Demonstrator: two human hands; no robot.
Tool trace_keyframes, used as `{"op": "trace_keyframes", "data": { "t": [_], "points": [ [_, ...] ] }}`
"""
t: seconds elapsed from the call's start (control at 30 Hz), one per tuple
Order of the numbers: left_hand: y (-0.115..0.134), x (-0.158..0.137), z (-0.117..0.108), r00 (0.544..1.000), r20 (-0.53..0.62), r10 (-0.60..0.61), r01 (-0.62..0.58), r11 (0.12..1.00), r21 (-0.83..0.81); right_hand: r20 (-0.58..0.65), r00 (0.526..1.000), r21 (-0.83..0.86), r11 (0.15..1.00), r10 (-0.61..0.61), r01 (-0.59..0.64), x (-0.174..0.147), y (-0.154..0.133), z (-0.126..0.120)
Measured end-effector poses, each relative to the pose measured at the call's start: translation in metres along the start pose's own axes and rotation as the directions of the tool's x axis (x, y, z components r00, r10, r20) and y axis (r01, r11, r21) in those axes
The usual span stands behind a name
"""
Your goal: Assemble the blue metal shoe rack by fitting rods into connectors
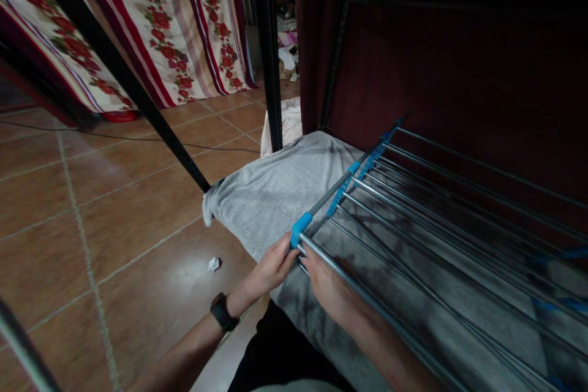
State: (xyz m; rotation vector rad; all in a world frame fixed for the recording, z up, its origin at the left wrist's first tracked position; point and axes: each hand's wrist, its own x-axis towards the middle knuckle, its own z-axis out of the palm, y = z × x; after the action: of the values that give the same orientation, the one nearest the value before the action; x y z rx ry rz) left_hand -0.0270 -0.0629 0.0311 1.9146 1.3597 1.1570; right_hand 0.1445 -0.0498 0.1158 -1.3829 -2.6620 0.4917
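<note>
A metal drying rack point(397, 214) with blue plastic joints lies on a grey blanket point(285, 187), its bars running off to the right. My left hand point(277, 262), with a dark watch on the wrist, is closed at the rack's near blue corner joint point(301, 225). Right beside it, my right hand point(324, 278) is closed with its fingers at the bars just below the same corner. The fingertips of both hands are partly hidden by the joint and tubes. Several thin bars sit close together on the rack.
Black metal posts point(267, 49) stand around the blanket-covered surface, with a dark red panel point(441, 73) behind. A floral curtain point(169, 30) hangs beyond the tiled floor point(138, 226). A crumpled white scrap point(214, 264) and a thin cable point(138, 136) lie on the tiles.
</note>
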Motion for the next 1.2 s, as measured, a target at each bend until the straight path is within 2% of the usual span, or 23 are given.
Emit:
{"op": "trace_keyframes", "data": {
  "t": [0.07,0.23,0.57,0.83,0.97,1.2],
  "points": [
    [0.0,0.0,0.0,1.0,0.009,-0.003,0.003,1.0,0.019,-0.012,1.0,-0.034,0.999,-0.004,0.004,-0.004,-0.005,-0.003],
    [-0.003,-0.001,0.0,0.999,0.04,-0.009,0.008,1.0,0.024,-0.011,0.995,-0.111,0.989,-0.104,0.102,-0.012,-0.014,-0.002],
    [0.007,0.006,-0.007,0.998,0.045,-0.032,0.031,0.999,0.028,-0.07,0.995,-0.129,0.99,-0.074,0.065,-0.013,-0.009,-0.011],
    [0.002,0.011,0.006,0.994,-0.061,-0.091,0.094,0.994,0.053,-0.097,0.995,-0.112,0.994,-0.007,-0.004,-0.01,-0.007,-0.013],
    [0.001,0.01,0.008,0.992,-0.072,-0.107,0.111,0.992,0.052,-0.061,0.998,-0.114,0.993,-0.013,0.006,-0.008,-0.005,-0.009],
    [0.002,0.009,0.009,0.994,-0.067,-0.09,0.093,0.995,0.03,-0.083,0.996,-0.109,0.994,-0.029,0.02,-0.005,-0.003,0.0]
  ]
}}
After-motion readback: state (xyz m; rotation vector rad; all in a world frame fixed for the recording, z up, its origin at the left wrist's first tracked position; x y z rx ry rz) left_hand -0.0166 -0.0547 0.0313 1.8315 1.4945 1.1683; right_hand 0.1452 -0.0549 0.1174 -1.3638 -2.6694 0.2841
